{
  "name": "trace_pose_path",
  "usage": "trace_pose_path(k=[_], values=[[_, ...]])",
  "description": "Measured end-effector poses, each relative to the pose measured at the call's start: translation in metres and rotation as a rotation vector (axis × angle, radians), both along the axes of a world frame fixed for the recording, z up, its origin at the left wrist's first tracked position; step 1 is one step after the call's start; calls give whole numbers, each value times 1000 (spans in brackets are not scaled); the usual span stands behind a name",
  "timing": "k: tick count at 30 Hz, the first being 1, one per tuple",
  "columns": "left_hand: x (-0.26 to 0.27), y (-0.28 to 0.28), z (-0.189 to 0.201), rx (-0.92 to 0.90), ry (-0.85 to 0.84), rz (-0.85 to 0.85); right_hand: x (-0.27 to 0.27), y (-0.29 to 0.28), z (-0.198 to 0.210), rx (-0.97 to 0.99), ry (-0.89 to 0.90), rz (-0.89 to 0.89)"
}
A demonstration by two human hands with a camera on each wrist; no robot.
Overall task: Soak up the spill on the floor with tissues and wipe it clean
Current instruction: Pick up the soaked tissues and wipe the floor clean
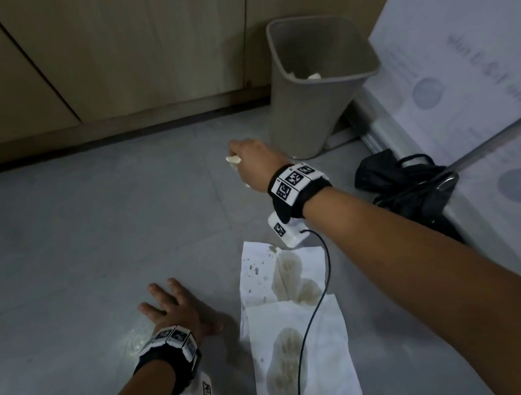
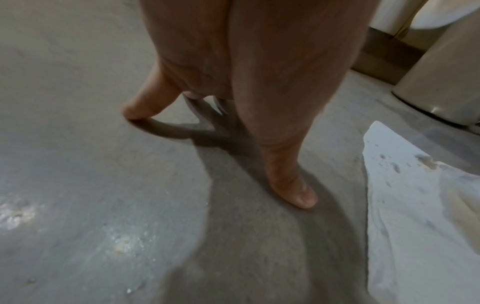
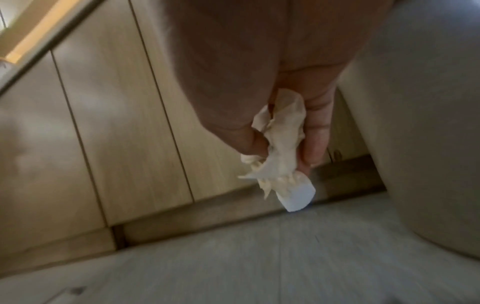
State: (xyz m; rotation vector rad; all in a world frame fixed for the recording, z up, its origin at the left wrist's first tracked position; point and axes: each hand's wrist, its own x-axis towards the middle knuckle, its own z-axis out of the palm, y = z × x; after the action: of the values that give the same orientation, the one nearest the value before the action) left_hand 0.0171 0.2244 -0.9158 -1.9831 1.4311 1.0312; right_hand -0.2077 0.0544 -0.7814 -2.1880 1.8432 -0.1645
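My right hand [image 1: 245, 159] holds a crumpled, stained tissue wad [image 3: 280, 148] above the floor, just left of the beige waste bin [image 1: 317, 99]. The wad [image 1: 234, 160] pokes out of my fist in the head view. My left hand [image 1: 171, 307] lies flat on the grey floor with fingers spread, and its thumb [image 2: 293, 185] and a fingertip [image 2: 140, 107] press the floor. Two white tissues with brown wet stains [image 1: 297, 325] lie spread on the floor to its right. A wet glistening patch [image 1: 136, 341] shows on the floor by my left wrist.
Wooden cabinet doors [image 1: 117, 52] with a dark plinth run along the back. A white printed board [image 1: 467, 65] leans at the right, with a black bag [image 1: 407, 182] on the floor in front of it. The bin holds some white scraps [image 1: 313, 76].
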Motion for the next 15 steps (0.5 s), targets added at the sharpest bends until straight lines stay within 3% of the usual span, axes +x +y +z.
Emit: trace_pose_path(k=[4,9,15], values=[[-2,4,1,-30,-28,-2,-15,-35,53,-180,-157,-85],[-5,4,2,-103,-86,36,-73,-79,118,-364,-174,-280],[-8,9,-25,-266,-148,111,-135,-113,130,-270,-35,-508]])
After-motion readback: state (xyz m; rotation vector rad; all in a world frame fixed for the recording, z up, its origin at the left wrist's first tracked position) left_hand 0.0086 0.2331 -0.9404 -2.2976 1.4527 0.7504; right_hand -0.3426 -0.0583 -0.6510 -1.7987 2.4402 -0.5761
